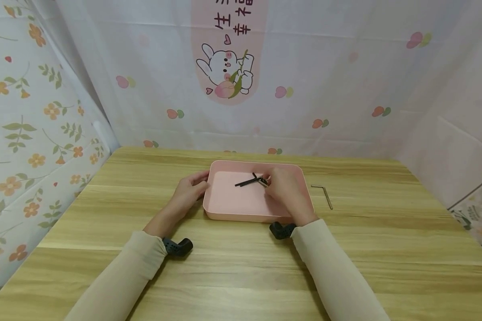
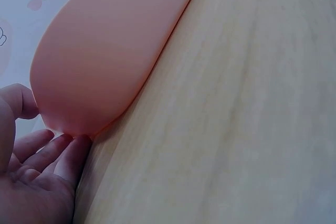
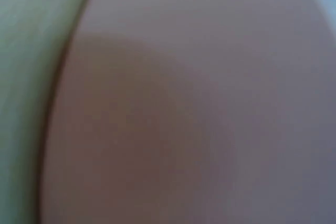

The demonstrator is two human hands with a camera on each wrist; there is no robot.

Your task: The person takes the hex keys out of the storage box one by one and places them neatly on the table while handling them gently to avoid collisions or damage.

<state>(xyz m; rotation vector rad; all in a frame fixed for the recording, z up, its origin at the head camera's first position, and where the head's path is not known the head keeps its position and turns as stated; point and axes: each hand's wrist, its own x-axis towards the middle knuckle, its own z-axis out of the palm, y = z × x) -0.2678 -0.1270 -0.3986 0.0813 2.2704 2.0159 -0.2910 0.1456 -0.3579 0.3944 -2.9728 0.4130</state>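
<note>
A shallow pink tray (image 1: 233,203) sits on the table with several L-shaped hex keys (image 1: 247,182) in it, dark and partly overlapping. My right hand (image 1: 283,187) reaches over the tray's right half, and its fingertips pinch at the hex keys; the hand covers part of them. My left hand (image 1: 186,194) holds the tray's left end. In the left wrist view, the thumb of that hand (image 2: 37,166) is at the rim and the fingertips touch the outer wall. The right wrist view shows only the blurred pink tray wall (image 3: 210,103), no fingers.
Another L-shaped hex key (image 1: 326,197) lies on the wooden table (image 1: 233,272), just right of the tray. A white printed cloth (image 1: 325,67) hangs behind the table, and a floral cloth (image 1: 32,133) hangs at the left. Each wrist wears a black device (image 1: 178,246).
</note>
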